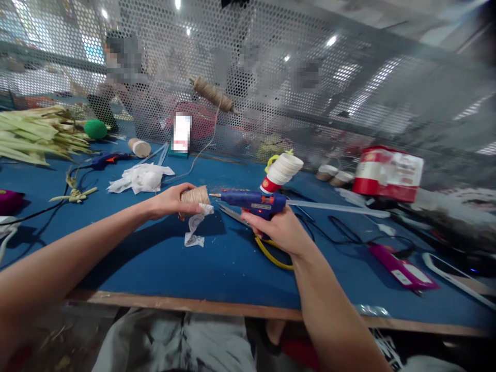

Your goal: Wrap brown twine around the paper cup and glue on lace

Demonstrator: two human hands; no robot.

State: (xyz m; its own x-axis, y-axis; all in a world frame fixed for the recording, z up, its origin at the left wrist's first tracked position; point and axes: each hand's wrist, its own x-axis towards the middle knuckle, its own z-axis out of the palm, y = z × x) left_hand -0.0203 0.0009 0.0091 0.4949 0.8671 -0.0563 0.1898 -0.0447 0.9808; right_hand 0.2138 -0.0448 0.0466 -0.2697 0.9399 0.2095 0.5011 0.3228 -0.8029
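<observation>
My left hand (174,201) is wrapped round a twine-covered cup (196,196), tipped on its side above the table. A strip of white lace (194,227) hangs from the cup's lower edge. In my right hand (273,227) is a blue glue gun (251,201), its nozzle pointing left, close to the cup's end. A small red light glows on the gun, and a long clear glue stick (337,207) sticks out of its back. Beneath the gun lie scissors with yellow handles (271,254), partly hidden by my right hand.
Stacked paper cups (282,170) lean behind the glue gun. Crumpled white lace (141,178), another blue glue gun (106,160) and pale husks (42,134) lie left. A twine spool (213,94) hangs on the mesh panel (248,51). A purple power strip (403,267) and red-white bag (387,173) are right.
</observation>
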